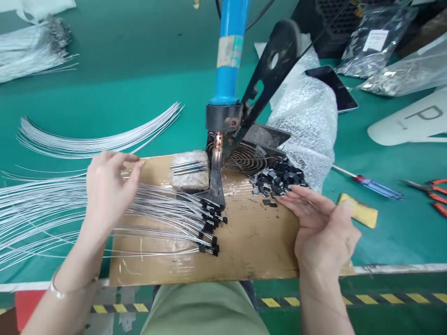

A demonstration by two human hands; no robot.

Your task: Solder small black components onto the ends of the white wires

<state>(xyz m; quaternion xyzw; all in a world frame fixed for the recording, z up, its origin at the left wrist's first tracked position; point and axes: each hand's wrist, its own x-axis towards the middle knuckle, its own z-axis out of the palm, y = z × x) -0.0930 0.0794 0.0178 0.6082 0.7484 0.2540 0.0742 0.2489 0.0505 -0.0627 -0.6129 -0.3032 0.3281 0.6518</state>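
Note:
My left hand (110, 188) is over the bundle of thin white wires (157, 204), thumb and forefinger tips drawn together in a pinch; what lies between them, if anything, is too small to make out. Black caps sit on the right ends of these wires. My right hand (321, 228) is palm up with its fingers stretched out, tips at the edge of a heap of small black pieces (279, 177). Between the hands stands a blue-handled soldering iron (226, 56), tip down, held by a black metal bracket (268, 74).
A block with thin metal-tipped pieces (190, 181) sits beside the iron on a brown board (251, 246). A round fan grille (247, 156) is behind. Another wire bundle (98, 142) lies left. Rightward are a screwdriver (379, 187), yellow sponge (359, 211), pliers (433, 190) and bubble wrap (307, 121).

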